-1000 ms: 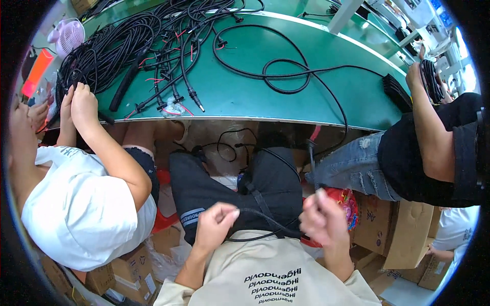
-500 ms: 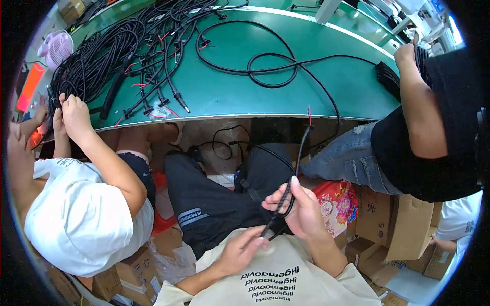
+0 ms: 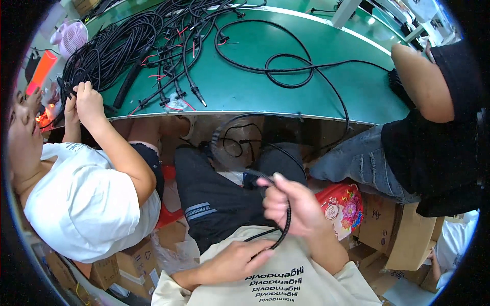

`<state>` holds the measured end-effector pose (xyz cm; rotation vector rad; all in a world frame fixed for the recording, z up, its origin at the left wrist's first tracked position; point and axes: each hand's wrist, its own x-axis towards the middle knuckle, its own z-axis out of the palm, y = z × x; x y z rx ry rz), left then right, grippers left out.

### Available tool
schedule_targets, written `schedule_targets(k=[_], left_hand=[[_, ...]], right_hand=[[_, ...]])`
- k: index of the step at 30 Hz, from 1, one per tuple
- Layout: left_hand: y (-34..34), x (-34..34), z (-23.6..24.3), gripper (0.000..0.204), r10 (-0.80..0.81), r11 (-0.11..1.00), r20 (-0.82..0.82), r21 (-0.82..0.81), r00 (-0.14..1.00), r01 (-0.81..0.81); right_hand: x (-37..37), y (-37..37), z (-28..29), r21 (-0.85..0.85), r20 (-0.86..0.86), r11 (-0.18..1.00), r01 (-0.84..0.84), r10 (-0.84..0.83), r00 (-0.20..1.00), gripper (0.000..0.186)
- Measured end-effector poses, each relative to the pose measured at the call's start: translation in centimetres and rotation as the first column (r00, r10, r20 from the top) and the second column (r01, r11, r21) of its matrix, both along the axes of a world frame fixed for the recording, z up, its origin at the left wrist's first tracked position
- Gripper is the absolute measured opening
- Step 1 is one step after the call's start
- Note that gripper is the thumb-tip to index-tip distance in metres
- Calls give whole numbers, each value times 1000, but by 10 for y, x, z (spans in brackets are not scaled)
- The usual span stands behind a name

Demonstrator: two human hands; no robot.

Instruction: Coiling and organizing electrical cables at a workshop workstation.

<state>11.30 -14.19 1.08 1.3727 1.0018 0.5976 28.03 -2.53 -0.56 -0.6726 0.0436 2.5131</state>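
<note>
I hold a black corrugated cable (image 3: 283, 229) over my lap. My right hand (image 3: 291, 204) is closed round it, thumb raised, at the middle of the view. My left hand (image 3: 245, 260) is lower, against my cream shirt, fingers closed on the same cable where it curves down. The cable's upper length is blurred, arcing above my right hand toward the table's front edge. More black cable lies looped below the table, by my legs.
The green table (image 3: 372, 102) bears bundled black cables (image 3: 117, 51) with red-wired ends. A pink fan (image 3: 71, 38) stands back left. Co-workers sit close at left (image 3: 87, 204) and right (image 3: 429, 153). A flowered red seat (image 3: 347, 209) and cardboard boxes (image 3: 377, 229) are low at right.
The cable's upper end has swung from upright at the right into a blurred arc leftward. My left hand has moved down. The right co-worker's forearm is more bent across the table edge.
</note>
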Motion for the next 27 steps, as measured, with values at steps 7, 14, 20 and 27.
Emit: schedule_targets(k=[7, 14, 20, 27], left_hand=[[-41, -40, -73, 23, 55, 993, 207, 93, 977, -75], [8, -56, -61, 14, 853, 494, 154, -542, 498, -680], [35, 22, -24, 26, 622, 777, 217, -48, 752, -628], [7, 52, -38, 53, 359, 883, -196, 388, 912, -265]], right_hand=[[64, 6, 46, 30, -52, 987, 155, -153, 987, 45], [56, -47, 15, 294, 177, 947, -130, 79, 981, 39], [5, -65, -4, 197, 484, 957, -213, 94, 870, 57], [17, -56, -22, 481, 799, 734, -479, -142, 584, 49]])
